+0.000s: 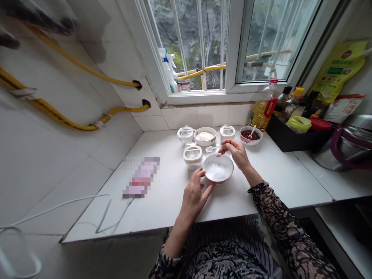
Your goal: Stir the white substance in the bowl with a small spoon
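My left hand (pixel 194 192) grips the near left rim of a white bowl (pixel 218 169), which has a reddish edge and white contents at its bottom. Above the bowl's far side, my right hand (pixel 236 152) pinches the handle of a small white spoon (pixel 211 148). The spoon's head points left, toward a lidded jar (pixel 192 155) just left of the bowl. Behind stand a bowl of white grains or powder (pixel 205 136) and two more lidded containers, one at the left (pixel 186 135) and one at the right (pixel 227 132). A bowl of dark red beans (pixel 250 135) with a spoon sits farther right.
A pixelated pinkish device (pixel 142 177) with a white cable lies at the left on the white counter (pixel 162 209). Along the right are an oil bottle (pixel 263 108), a black box (pixel 283 135) of condiments and a metal pot (pixel 334 149). A barred window is behind.
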Demonstrator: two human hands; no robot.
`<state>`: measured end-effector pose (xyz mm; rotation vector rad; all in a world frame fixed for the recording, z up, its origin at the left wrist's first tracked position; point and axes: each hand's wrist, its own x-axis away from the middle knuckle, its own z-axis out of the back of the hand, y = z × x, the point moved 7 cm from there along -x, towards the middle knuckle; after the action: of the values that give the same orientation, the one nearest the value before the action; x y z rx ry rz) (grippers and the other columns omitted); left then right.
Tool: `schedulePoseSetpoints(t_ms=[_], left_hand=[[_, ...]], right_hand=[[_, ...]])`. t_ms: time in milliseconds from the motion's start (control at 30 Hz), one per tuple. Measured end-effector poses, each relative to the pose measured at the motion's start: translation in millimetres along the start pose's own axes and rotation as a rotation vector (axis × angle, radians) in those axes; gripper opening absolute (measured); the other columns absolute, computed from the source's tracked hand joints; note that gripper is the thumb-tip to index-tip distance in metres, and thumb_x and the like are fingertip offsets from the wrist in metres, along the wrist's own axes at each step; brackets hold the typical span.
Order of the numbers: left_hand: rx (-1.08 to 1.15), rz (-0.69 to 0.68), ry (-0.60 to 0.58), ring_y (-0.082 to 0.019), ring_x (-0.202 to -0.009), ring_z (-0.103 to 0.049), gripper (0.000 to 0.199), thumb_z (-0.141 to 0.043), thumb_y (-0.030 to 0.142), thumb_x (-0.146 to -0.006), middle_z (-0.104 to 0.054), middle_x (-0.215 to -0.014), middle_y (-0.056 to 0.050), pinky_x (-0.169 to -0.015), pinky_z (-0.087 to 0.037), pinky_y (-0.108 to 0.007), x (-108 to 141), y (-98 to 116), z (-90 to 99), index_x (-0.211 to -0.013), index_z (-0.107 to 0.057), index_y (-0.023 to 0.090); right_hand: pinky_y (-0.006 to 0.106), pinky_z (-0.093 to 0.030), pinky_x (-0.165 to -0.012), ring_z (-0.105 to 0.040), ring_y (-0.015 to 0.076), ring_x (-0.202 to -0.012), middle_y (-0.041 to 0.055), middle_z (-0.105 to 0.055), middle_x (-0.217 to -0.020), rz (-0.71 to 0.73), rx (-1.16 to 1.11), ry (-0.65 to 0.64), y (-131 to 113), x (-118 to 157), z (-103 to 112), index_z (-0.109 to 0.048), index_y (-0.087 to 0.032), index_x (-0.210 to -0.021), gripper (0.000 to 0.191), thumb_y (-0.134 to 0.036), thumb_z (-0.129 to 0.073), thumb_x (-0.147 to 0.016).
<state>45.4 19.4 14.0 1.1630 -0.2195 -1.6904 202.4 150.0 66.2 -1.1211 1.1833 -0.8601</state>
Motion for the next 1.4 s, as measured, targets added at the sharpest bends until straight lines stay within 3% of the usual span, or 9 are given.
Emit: schedulePoseSetpoints(t_ms=[133,300,400,567,700,900,1167,1400], left_hand=[[-0.008,0.007,0.013,-0.027,-0.112,-0.066,0.034,-0.067,0.024,-0.087,-0.058,-0.131,-0.014,-0.065,-0.066,-0.032,0.3,-0.2,-0.1,-0.117,-0.051,0.021],[-0.002,0.018,0.001,-0.026,-0.113,-0.066,0.035,-0.066,0.022,-0.087,-0.057,-0.132,-0.014,-0.067,-0.066,-0.031,0.4,-2.5,-1.0,-0.118,-0.051,0.021],[-0.001,0.011,-0.004,-0.026,-0.112,-0.066,0.035,-0.066,0.022,-0.087,-0.057,-0.132,-0.014,-0.067,-0.066,-0.032,0.3,-3.0,-0.7,-0.118,-0.051,0.021],[0.011,0.003,-0.008,-0.026,-0.114,-0.065,0.033,-0.065,0.024,-0.088,-0.057,-0.133,-0.015,-0.067,-0.066,-0.031,0.6,-2.7,-0.8,-0.118,-0.051,0.021],[0.006,0.015,-0.002,-0.028,-0.115,-0.065,0.033,-0.066,0.023,-0.087,-0.057,-0.134,-0.015,-0.067,-0.066,-0.032,1.0,-3.2,-0.6,-0.117,-0.051,0.021],[0.004,0.014,-0.001,-0.028,-0.115,-0.065,0.032,-0.067,0.025,-0.087,-0.057,-0.134,-0.015,-0.066,-0.067,-0.032,0.9,-2.9,0.3,-0.116,-0.052,0.021],[0.008,0.003,-0.004,-0.027,-0.115,-0.065,0.034,-0.067,0.021,-0.087,-0.057,-0.133,-0.015,-0.066,-0.066,-0.030,0.5,-1.8,-0.1,-0.117,-0.051,0.021],[-0.002,-0.010,-0.008,-0.027,-0.112,-0.066,0.035,-0.067,0.023,-0.087,-0.058,-0.133,-0.015,-0.064,-0.066,-0.031,0.5,-2.3,-0.2,-0.118,-0.051,0.021]], right_hand=[[0.029,-0.054,-0.072,-0.069,0.0150,-0.075,0.0048,-0.075,-0.084,0.094,0.073,-0.077,-3.8,8.6,-27.0,-0.055,-0.020,-0.098,0.017,-0.028,-0.042,-0.092],[0.044,-0.044,-0.101,-0.071,0.0199,-0.090,0.0096,-0.076,-0.096,0.458,0.503,-0.210,-20.9,26.5,-61.3,-0.057,-0.019,-0.102,0.018,-0.017,-0.040,-0.095],[0.046,-0.040,-0.104,-0.071,0.0208,-0.089,0.0099,-0.077,-0.096,0.567,0.632,-0.244,-25.2,32.0,-65.7,-0.058,-0.019,-0.102,0.021,-0.012,-0.039,-0.093],[0.033,-0.049,-0.084,-0.068,0.0183,-0.076,0.0033,-0.072,-0.078,0.381,0.518,0.003,-27.0,20.7,-26.5,-0.058,-0.020,-0.097,0.017,-0.017,-0.042,-0.091],[0.028,-0.046,-0.068,-0.060,0.0177,-0.063,0.0006,-0.063,-0.063,0.272,0.611,0.134,-23.6,12.7,-1.3,-0.061,-0.021,-0.080,0.014,-0.018,-0.047,-0.083],[0.028,-0.042,-0.068,-0.059,0.0182,-0.064,0.0030,-0.066,-0.063,0.264,0.804,0.007,-12.1,7.7,-11.5,-0.062,-0.021,-0.067,0.017,-0.016,-0.050,-0.077],[0.025,-0.038,-0.058,-0.055,0.0156,-0.057,0.0004,-0.061,-0.057,0.205,0.721,0.047,-10.4,7.3,-6.2,-0.061,-0.021,-0.066,0.018,-0.016,-0.048,-0.076],[0.023,-0.040,-0.056,-0.055,0.0147,-0.055,-0.0021,-0.057,-0.050,0.149,0.616,-0.025,-0.3,10.3,-16.5,-0.060,-0.022,-0.065,0.016,-0.016,-0.047,-0.074]])
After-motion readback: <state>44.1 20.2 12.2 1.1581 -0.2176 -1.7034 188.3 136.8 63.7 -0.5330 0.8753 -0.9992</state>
